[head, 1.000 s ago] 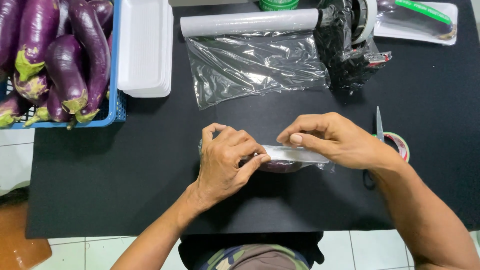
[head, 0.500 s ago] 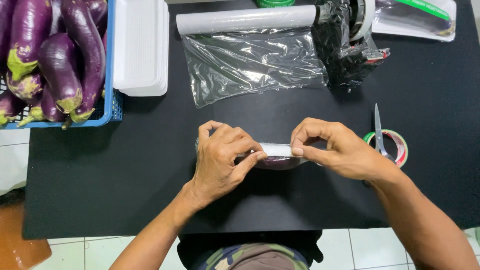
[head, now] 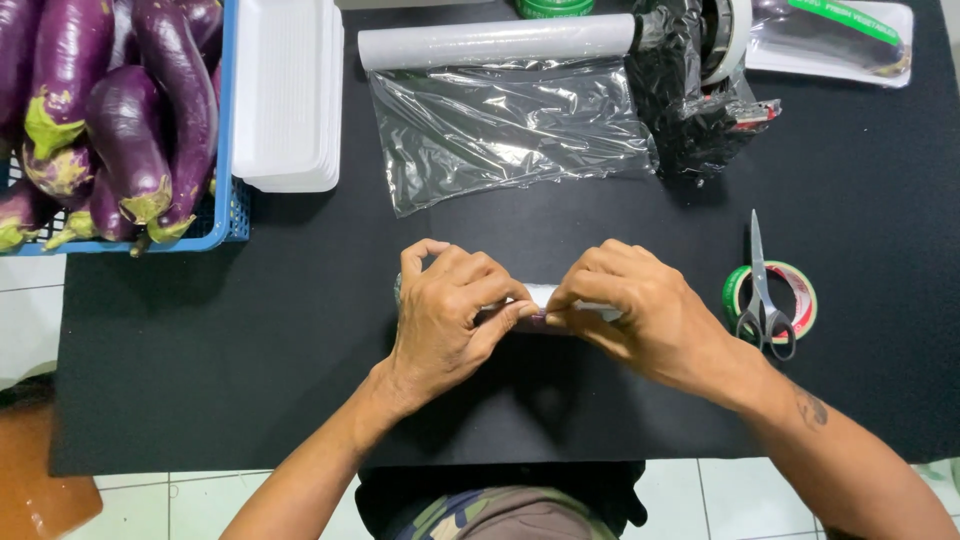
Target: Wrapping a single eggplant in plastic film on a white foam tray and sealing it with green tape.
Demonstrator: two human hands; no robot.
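Both hands (head: pixel 545 315) pinch wrapped tray (head: pixel 545 297) on black mat (head: pixel 300 350).

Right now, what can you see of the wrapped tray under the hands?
The wrapped tray is mostly hidden: only a short pale strip shows between the two hands, shiny as if under clear film, with a dark purple sliver at its lower edge. It lies lengthwise, left to right, on the black mat, near the middle. The left hand covers its left end and the right hand its right end, their fingers pinching at the middle. Its contents and full shape cannot be made out.
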